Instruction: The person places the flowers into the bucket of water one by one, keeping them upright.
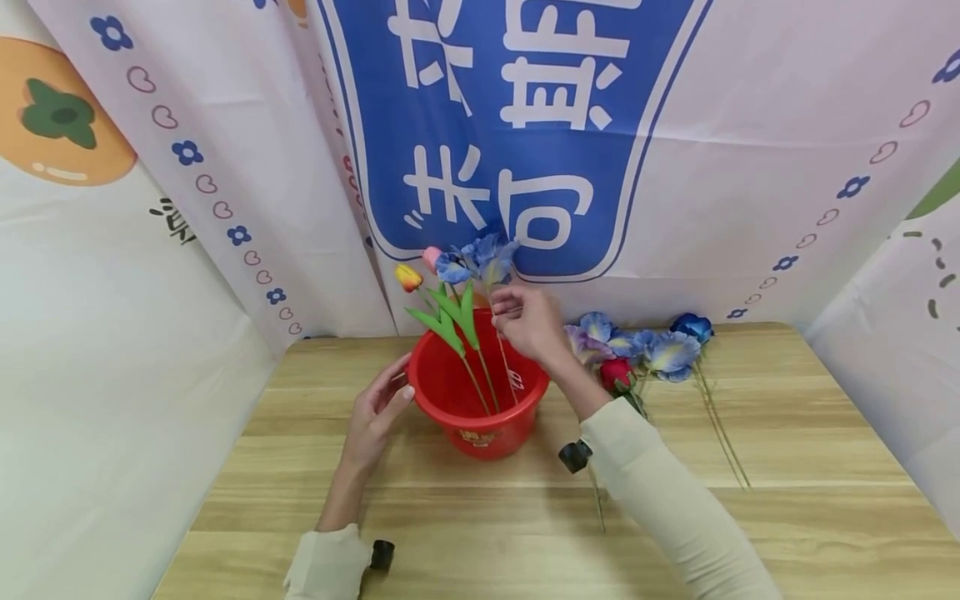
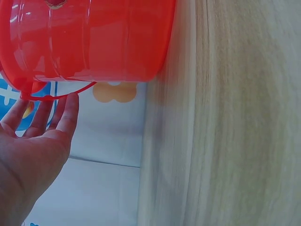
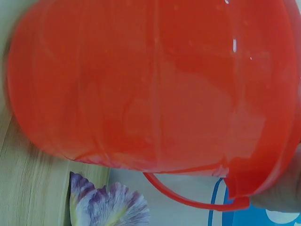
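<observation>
A red plastic bucket (image 1: 491,433) stands upright at the middle of the table. Inside it lean a yellow-orange tulip (image 1: 408,277) and a pink tulip (image 1: 431,258), their green leaves above the rim. Over the bucket's right side my right hand (image 1: 527,323) pinches the stem of a blue artificial iris (image 1: 483,257), whose lower stem runs down into the bucket. My left hand (image 1: 378,414) touches the bucket's left rim. In the left wrist view its nearly straight fingers rest against the thin red handle (image 2: 61,98). The bucket's wall hides most of the right hand in the right wrist view.
Right of the bucket lie several artificial flowers: blue irises (image 1: 671,354), a red rose (image 1: 617,375), a dark blue rose (image 1: 692,327) and a purple iris (image 3: 110,205). Long stems (image 1: 723,425) stretch toward the front. A printed cloth (image 1: 712,208) hangs behind the wooden table (image 1: 480,533).
</observation>
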`<state>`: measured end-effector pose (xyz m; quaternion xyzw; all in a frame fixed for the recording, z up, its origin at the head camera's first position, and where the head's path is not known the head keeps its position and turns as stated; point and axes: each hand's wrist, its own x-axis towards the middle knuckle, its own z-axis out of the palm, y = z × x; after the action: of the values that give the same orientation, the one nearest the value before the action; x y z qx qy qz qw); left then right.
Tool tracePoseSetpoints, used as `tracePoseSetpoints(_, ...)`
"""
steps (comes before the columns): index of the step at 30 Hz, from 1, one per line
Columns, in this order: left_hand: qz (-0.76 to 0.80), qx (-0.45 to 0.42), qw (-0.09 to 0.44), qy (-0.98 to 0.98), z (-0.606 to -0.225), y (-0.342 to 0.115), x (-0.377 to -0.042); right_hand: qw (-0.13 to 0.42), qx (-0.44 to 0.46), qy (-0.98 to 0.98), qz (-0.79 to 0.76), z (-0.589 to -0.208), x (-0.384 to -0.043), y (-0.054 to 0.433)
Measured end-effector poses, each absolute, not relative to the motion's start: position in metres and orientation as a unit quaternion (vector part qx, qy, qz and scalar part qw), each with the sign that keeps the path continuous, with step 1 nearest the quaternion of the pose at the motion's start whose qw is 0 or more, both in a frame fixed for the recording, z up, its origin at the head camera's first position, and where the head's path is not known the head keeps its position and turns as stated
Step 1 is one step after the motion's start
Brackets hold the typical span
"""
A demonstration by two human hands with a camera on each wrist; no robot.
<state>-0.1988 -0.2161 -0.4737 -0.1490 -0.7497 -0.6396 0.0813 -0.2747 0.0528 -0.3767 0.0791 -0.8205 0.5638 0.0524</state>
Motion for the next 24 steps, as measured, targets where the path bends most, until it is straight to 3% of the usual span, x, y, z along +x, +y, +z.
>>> tracePoseSetpoints(24, -0.654, -0.164, 0.084, -0.734, -0.471, -0.216, -0.200, 0.027, 0.082, -0.859, 0.504, -0.371, -0.244, 0.067)
